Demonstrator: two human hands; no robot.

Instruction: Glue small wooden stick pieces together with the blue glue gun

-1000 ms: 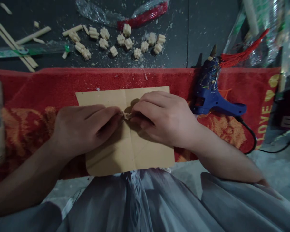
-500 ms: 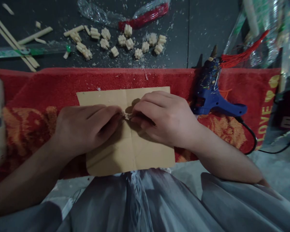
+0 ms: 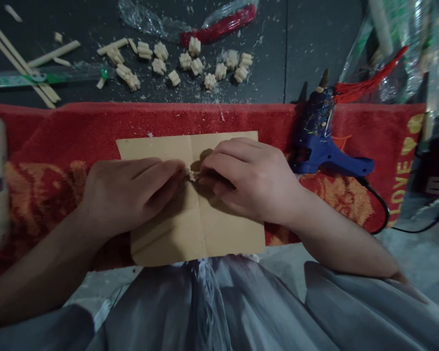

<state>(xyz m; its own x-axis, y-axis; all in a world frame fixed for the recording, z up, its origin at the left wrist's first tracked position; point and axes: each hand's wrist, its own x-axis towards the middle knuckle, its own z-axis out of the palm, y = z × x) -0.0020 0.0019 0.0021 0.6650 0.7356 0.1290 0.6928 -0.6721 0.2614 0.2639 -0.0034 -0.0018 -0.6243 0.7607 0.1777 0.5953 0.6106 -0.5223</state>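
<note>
Both my hands meet over a creased tan sheet of card (image 3: 168, 243). My left hand (image 3: 131, 187) pinches one side of a small, pale, rough-ended cluster of short wooden sticks (image 3: 192, 173). From the other side, the fingertips of my right hand (image 3: 254, 178) close on the same cluster. Most of it is hidden by my fingers; only a crumbly pale part shows in the gap. Beneath the card lies a red towel (image 3: 149, 117) with orange patterns and yellow lettering.
Several small bundles of cut sticks (image 3: 159, 67) lie amid crumbs on the dark table (image 3: 267, 29). A blue hot glue gun (image 3: 320, 141) rests at right, its black cord (image 3: 388, 209) trailing off. Long thin sticks (image 3: 18, 56) are back left, a red tassel (image 3: 373, 78) back right.
</note>
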